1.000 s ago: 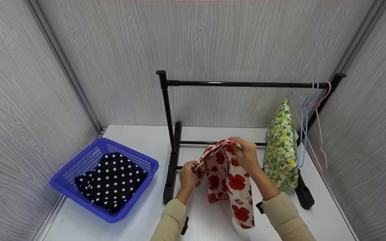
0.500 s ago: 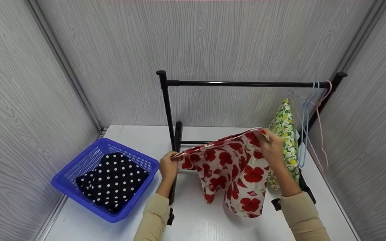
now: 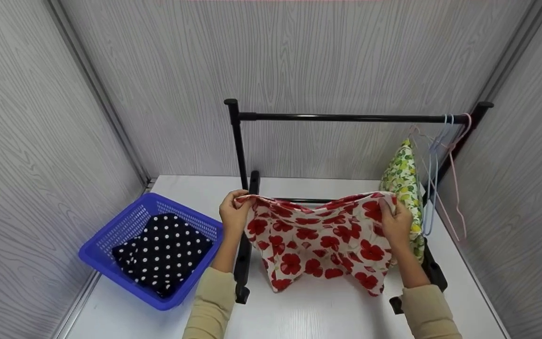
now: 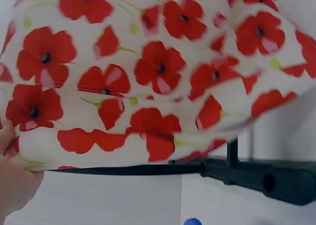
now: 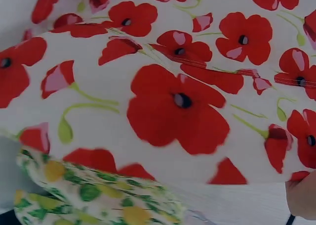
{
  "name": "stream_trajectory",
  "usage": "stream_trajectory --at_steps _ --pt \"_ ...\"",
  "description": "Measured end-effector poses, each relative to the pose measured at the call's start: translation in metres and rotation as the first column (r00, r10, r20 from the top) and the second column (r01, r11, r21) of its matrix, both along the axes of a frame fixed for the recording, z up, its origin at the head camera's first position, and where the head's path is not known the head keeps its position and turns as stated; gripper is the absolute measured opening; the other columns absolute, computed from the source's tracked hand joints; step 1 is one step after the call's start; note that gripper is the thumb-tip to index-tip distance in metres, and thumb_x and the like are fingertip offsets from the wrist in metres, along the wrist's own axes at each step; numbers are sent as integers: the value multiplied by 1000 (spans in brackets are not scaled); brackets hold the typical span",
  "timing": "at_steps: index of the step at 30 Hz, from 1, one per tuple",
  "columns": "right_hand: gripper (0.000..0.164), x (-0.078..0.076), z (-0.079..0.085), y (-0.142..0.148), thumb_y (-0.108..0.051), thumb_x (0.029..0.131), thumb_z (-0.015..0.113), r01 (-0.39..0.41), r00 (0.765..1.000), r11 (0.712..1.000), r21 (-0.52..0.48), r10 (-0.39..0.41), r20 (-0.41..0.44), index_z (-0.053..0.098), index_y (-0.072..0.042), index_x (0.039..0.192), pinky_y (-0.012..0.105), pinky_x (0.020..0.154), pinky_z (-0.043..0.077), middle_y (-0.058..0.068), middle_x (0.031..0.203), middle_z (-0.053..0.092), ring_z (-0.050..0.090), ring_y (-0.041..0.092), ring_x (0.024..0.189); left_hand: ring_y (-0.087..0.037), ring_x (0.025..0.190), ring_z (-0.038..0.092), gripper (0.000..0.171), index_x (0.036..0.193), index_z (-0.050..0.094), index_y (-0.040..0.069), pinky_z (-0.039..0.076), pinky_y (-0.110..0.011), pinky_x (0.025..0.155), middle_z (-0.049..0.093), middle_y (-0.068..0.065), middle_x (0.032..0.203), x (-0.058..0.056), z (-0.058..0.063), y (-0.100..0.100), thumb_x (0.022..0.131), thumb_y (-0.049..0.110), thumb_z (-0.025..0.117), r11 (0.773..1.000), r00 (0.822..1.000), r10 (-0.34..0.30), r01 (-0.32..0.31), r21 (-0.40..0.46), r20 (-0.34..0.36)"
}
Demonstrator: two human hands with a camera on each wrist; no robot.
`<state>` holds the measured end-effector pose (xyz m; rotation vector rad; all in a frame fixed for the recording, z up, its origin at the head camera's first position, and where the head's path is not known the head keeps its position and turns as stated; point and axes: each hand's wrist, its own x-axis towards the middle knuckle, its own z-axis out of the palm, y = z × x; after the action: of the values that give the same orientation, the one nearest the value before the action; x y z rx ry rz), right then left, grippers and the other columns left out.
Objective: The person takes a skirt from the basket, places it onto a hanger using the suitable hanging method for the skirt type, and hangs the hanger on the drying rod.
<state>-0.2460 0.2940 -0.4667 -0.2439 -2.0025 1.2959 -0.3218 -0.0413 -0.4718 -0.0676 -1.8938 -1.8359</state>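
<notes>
Between my hands, in the head view, a white garment with red poppies (image 3: 306, 234) is spread wide over the table in front of the black rack. My left hand (image 3: 233, 214) pinches its upper left corner, thumb and fingers on the cloth. The upper right corner is gripped by my right hand (image 3: 397, 226). The upper edge sags between them, and two lower corners hang down. Printed cloth (image 4: 158, 71) fills most of the left wrist view, my left hand (image 4: 17, 185) at its edge. In the right wrist view, only a bit of my right hand (image 5: 302, 198) shows.
A blue basket (image 3: 111, 270) with a folded black polka-dot cloth (image 3: 167, 249) stands at left. On the black rack's rail (image 3: 337, 117), a lemon-print garment (image 3: 402, 174) hangs at right, beside blue (image 3: 430, 197) and pink hangers (image 3: 457, 197). Walls enclose the table.
The poppy garment goes from bunched to stretched flat. My hands have moved apart, the left one to the left and up, the right one to the right.
</notes>
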Motion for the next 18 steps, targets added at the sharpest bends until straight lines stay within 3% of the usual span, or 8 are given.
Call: stream_trajectory --at_steps 2,5,10,12,14,16,18 --pt "21 -1 -10 1 -12 89 59 40 999 999 25 -40 14 56 4 75 15 53 39 9 64 59 49 2 56 0 49 32 25 95 63 -9 29 -15 48 44 5 55 2 2 4 73 -5 72 995 997 -80 81 53 -5" --pt "14 -2 -24 -1 -8 89 56 104 993 992 68 -107 55 61 6 90 26 64 45 21 81 64 58 17 68 -1 48 34 27 98 60 -13 29 -14 47 42 5 55 4 4 14 72 -11 69 982 984 -179 179 63 -12" --pt "31 -3 -40 -19 3 86 52 132 988 981 144 -141 56 54 8 116 49 88 42 28 112 58 54 41 101 -1 48 31 25 97 63 -8 29 -15 47 39 3 56 13 0 39 73 -8 70 972 973 -227 228 -61 33" --pt "33 -4 -43 -32 3 85 55 61 997 976 210 -67 24 53 9 117 52 93 38 29 114 56 50 42 107 0 50 33 24 97 65 -3 31 -15 49 44 1 58 17 -3 51 73 -4 72 963 969 -238 244 -114 61" --pt "34 -5 -43 -48 0 85 58 -84 996 951 298 85 9 53 10 118 53 96 36 28 115 56 49 42 110 2 55 41 25 97 66 0 37 -15 54 56 -4 64 21 -6 64 73 0 74 948 960 -268 277 -158 77" --pt "39 -7 -41 -63 -4 85 62 -283 957 887 364 286 49 52 11 120 54 98 37 27 118 56 49 43 113 -1 59 47 26 98 66 0 41 -16 57 64 -10 72 26 -8 77 74 1 74 920 944 -321 330 -209 78" --pt "41 -9 -39 -76 -4 84 64 -443 893 806 392 437 112 52 11 121 53 96 39 27 118 57 51 42 113 -6 68 56 26 100 65 -1 45 -17 63 69 -15 83 30 -10 90 75 1 73 880 919 -389 391 -269 64"
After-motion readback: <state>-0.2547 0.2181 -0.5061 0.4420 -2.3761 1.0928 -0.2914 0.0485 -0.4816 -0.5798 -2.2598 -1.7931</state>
